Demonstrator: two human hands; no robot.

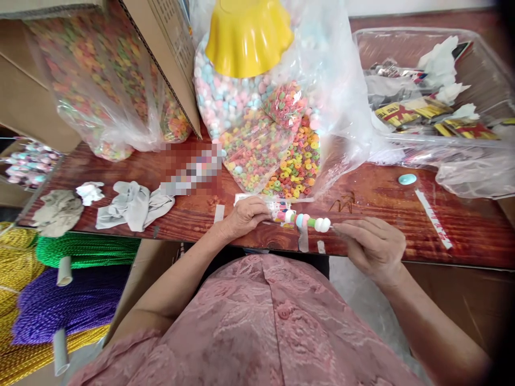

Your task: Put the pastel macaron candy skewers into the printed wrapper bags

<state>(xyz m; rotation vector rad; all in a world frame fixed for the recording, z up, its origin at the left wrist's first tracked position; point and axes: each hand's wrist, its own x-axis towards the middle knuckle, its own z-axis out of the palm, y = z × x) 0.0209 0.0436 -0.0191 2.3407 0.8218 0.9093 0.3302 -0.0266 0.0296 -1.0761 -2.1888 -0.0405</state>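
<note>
A short string of candies [306, 221], white, blue, pink and green, stretches level between my hands over the table's front edge. My left hand [250, 213] pinches its left end, beside the pink pieces. At the other end, my right hand [372, 242] has thumb and fingers closed on the thin string tip, just past the white pieces. Behind them lies an open clear bag of ring candies [300, 166], with pastel round candies [213, 102] in a bag beyond it. A yellow fluted bowl [249, 40] rests on top.
A cardboard box [164, 59] with bagged rings stands left. Crumpled gloves [131, 206] lie on the wooden table [378, 198]. At right are a clear tray [414, 37] of wrappers, a blue candy [407, 179] and a paper strip [433, 219]. Cord bundles [72, 305] sit lower left.
</note>
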